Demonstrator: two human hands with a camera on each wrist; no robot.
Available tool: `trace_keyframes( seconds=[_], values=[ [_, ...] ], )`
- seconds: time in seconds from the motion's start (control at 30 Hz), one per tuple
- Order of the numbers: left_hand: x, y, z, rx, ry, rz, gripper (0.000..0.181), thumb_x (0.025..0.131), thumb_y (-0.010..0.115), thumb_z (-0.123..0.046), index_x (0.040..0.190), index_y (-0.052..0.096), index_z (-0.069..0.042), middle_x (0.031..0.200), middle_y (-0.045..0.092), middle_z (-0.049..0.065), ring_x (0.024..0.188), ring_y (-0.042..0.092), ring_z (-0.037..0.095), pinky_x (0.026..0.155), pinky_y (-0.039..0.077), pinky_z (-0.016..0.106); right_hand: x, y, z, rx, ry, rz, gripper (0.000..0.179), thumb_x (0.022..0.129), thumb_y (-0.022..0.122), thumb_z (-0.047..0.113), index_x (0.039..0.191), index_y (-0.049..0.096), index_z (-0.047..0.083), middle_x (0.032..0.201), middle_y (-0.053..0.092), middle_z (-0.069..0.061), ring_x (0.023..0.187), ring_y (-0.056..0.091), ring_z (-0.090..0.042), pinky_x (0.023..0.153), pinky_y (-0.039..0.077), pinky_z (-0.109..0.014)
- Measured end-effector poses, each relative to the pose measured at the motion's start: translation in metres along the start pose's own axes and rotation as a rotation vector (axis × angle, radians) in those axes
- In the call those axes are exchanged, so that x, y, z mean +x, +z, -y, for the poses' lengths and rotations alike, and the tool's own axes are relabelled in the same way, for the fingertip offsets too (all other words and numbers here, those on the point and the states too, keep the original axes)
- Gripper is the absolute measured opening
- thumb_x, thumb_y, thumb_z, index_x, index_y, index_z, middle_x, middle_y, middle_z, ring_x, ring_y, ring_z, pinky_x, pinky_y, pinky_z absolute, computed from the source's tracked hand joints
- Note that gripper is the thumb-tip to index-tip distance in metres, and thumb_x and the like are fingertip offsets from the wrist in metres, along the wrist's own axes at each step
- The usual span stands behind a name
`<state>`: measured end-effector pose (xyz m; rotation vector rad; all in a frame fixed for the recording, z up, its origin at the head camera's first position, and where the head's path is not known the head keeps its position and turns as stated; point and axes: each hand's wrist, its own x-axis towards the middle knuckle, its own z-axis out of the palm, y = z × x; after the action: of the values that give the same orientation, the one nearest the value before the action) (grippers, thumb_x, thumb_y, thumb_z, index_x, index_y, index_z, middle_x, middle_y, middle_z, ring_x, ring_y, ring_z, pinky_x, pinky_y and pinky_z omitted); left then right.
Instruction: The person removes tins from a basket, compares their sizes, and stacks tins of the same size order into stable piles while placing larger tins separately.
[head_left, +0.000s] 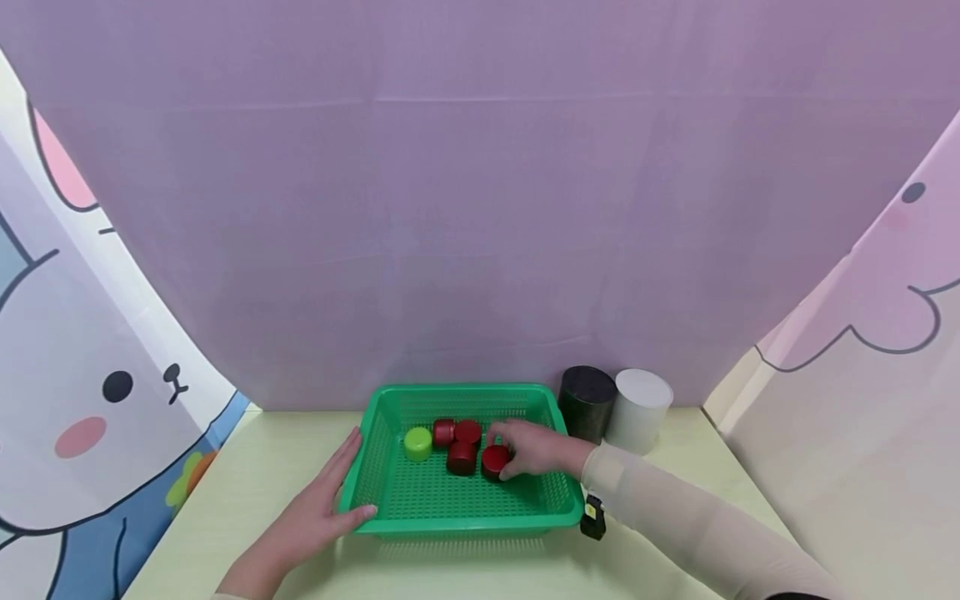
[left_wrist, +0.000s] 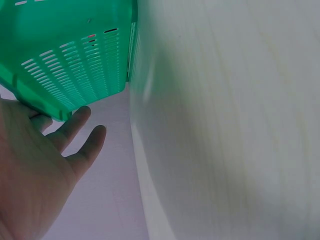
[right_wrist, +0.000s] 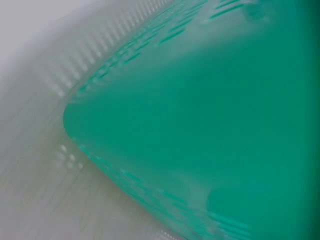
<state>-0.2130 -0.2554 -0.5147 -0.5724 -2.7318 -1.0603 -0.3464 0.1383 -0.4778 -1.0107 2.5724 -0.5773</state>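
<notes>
A green plastic basket (head_left: 457, 526) with slotted walls stands on the table. Inside lie several short red cylinders, one of them a dark red cylinder (head_left: 461, 458), and a lime green cylinder (head_left: 417, 444). My right hand (head_left: 536, 448) reaches over the basket's right side and holds the rightmost red cylinder (head_left: 494, 463) between thumb and fingers. At the left rim my left hand (head_left: 318, 510) rests with fairly straight fingers along the outside and the thumb on the front corner. In the right wrist view the basket wall (right_wrist: 200, 120) hides the right hand.
A black cylinder (head_left: 587, 404) and a white cylinder (head_left: 639, 410) stand upright behind the basket's right side. A small black object (head_left: 592, 518) is by the basket's front right corner. Purple cloth (head_left: 480, 208) hangs behind the pale table (head_left: 300, 442), with printed cloth at both sides.
</notes>
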Motion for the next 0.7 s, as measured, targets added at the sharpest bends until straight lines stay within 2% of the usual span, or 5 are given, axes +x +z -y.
trace_keyframes(
  seconds=[0.1, 0.3, 0.53, 0.7],
  values=[
    [-0.0001, -0.0002, -0.0006, 0.007, -0.001, 0.003, 0.108, 0.099, 0.085, -0.042, 0.177, 0.019, -0.007, 0.184, 0.017, 0.015, 0.163, 0.027, 0.051, 0.117, 0.035, 0.068, 0.0001, 0.0011, 0.0000, 0.001, -0.004, 0.000, 0.046, 0.094, 0.092, 0.017, 0.132, 0.067, 0.017, 0.120, 0.068, -0.001, 0.107, 0.066, -0.019, 0.084, 0.057, -0.034],
    [0.0000, 0.0003, 0.0016, 0.018, 0.006, 0.000, 0.108, 0.099, 0.084, -0.041, 0.178, 0.018, -0.007, 0.184, 0.017, 0.014, 0.162, 0.028, 0.050, 0.116, 0.040, 0.069, -0.0015, 0.0029, 0.0011, -0.028, -0.014, 0.002, 0.050, 0.096, 0.090, 0.020, 0.142, 0.069, 0.016, 0.133, 0.068, -0.004, 0.117, 0.067, -0.024, 0.092, 0.058, -0.037],
    [0.0001, 0.0015, 0.0044, 0.017, 0.005, -0.001, 0.108, 0.099, 0.084, -0.042, 0.178, 0.018, -0.008, 0.185, 0.016, 0.014, 0.162, 0.028, 0.051, 0.116, 0.039, 0.070, -0.0024, 0.0045, 0.0024, -0.072, -0.007, -0.003, 0.050, 0.097, 0.089, 0.022, 0.143, 0.070, 0.017, 0.131, 0.067, -0.002, 0.108, 0.066, -0.018, 0.088, 0.058, -0.035],
    [-0.0001, 0.0008, 0.0022, 0.012, 0.012, -0.005, 0.107, 0.099, 0.085, -0.040, 0.177, 0.020, -0.006, 0.184, 0.017, 0.016, 0.161, 0.028, 0.053, 0.117, 0.038, 0.070, -0.0005, 0.0059, -0.0015, -0.061, -0.011, -0.011, 0.048, 0.096, 0.090, 0.024, 0.141, 0.071, 0.018, 0.131, 0.067, -0.001, 0.106, 0.066, -0.017, 0.087, 0.057, -0.034]
  ],
)
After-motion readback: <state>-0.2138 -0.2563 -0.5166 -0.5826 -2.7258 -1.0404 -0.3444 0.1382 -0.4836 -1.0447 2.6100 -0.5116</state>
